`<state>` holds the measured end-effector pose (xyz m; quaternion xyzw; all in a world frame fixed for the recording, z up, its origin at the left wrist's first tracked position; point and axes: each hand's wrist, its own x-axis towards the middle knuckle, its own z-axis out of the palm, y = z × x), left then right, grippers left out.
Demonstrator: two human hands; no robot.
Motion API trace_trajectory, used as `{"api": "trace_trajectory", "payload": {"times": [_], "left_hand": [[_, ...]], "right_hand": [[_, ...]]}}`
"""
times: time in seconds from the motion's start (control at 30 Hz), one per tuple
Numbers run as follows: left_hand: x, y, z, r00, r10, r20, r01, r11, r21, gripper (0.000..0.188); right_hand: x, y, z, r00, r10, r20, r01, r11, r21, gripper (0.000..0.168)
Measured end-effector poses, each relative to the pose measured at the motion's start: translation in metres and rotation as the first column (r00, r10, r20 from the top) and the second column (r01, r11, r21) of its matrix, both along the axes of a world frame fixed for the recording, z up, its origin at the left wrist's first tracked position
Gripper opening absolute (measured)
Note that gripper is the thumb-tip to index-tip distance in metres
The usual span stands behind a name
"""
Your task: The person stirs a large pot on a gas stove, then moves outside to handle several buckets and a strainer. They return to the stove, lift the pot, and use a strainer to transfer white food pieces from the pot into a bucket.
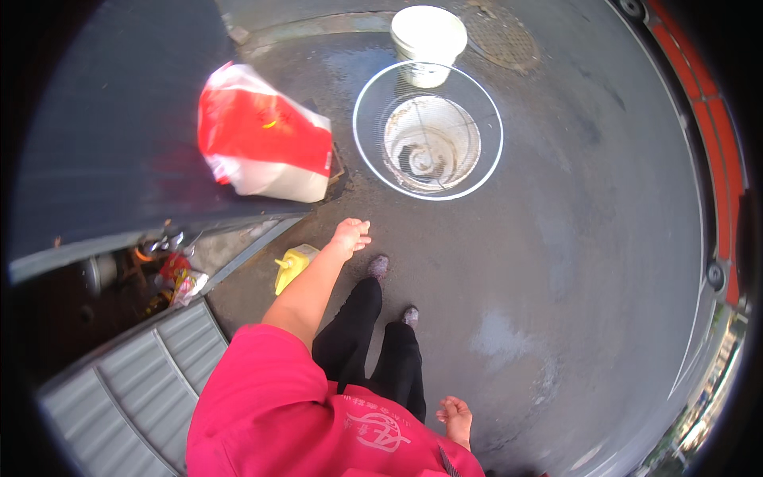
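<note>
My left hand [351,236] reaches forward over the dark pavement, fingers loosely bent and nothing seen in it. Beyond it, a round mesh screen [369,149] with a pale rim lies over a white bucket [459,128] whose inside is stained. Nearest to my left forearm is a yellow plastic jug [290,266] with a spout, partly hidden by the arm. Low at my side hangs my right hand [456,416], loosely curled, with no object visible in it. A red and white sack [268,134] leans at the edge of a dark surface on the left.
Another white bucket [429,33] stands behind the screen, close to a round manhole cover [503,39]. Ridged grey metal panels [137,393] are at lower left, beside a dark gap with assorted items [179,280]. A red vehicle [712,149] appears along the right rim.
</note>
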<state>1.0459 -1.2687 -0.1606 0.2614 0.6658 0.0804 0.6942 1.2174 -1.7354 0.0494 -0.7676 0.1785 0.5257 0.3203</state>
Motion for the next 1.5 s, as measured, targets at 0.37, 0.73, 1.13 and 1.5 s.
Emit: {"api": "trace_trajectory", "payload": {"times": [0.37,0.73,1.13,1.5], "left_hand": [[-0.289,-0.377,0.137,0.827,0.416,-0.380,-0.416,0.905,0.084,0.012],[-0.302,-0.528,0.228,0.539,0.781,-0.315,-0.653,0.624,0.429,0.017],[-0.586,-0.543,0.204,0.379,0.858,-0.346,-0.570,0.511,0.643,0.013],[-0.797,-0.361,0.188,0.576,0.700,-0.423,-0.420,0.697,0.581,0.021]], "right_hand": [[0.122,0.058,-0.019,0.704,0.678,0.211,-0.704,0.705,0.083,0.021],[-0.056,0.198,-0.015,0.310,0.914,0.262,-0.935,0.244,0.256,0.016],[-0.428,0.245,0.006,-0.249,0.921,0.299,-0.893,-0.338,0.296,0.026],[-0.634,0.365,0.006,-0.204,0.917,0.342,-0.928,-0.292,0.229,0.026]]}}
